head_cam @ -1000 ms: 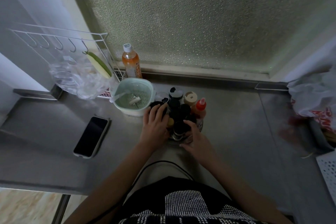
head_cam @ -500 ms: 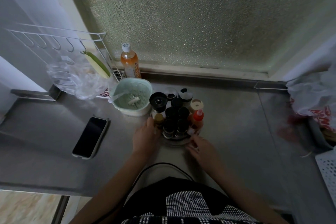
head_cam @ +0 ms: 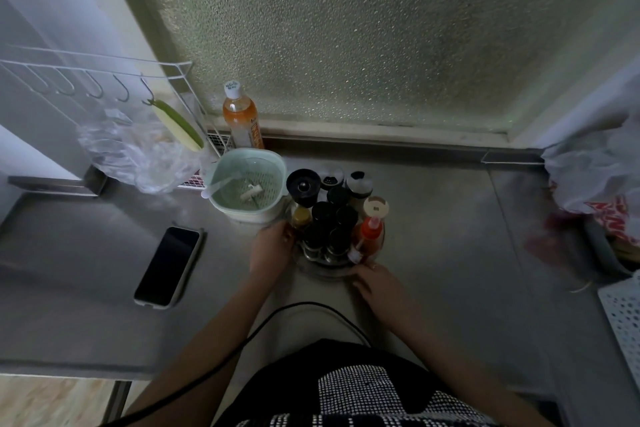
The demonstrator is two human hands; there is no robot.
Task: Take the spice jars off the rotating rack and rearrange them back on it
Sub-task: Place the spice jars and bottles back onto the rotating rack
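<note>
Here both hands sit at the rack [head_cam: 323, 262] mid-table: left hand [head_cam: 270, 250] and right hand [head_cam: 375, 282], fingers curled on its rim, pinching nothing. Beyond, the jars [head_cam: 332, 218] stand packed; probably rigid, smooth, breakable, so best grasped around the caps.

The tabletop [head_cam: 433, 253] is brushed metal, dull grey with a soft sheen. At its centre the rotating rack [head_cam: 325, 269] shows a shiny metal rim, and the spice jars [head_cam: 323, 218] on it look like clear glass under glossy black caps (one red plastic squeeze bottle [head_cam: 371, 236] at 3 o'clock of them). At 10 o'clock sits a matt pale-green plastic strainer bowl [head_cam: 247, 184]; at 8 o'clock, a smartphone [head_cam: 168, 265] with a glossy black screen. Behind, the window pane [head_cam: 346, 28] is rough, pebbled glass. A crinkled clear plastic bag [head_cam: 138, 156] hangs from a white coated-wire rack [head_cam: 104, 66].
</note>
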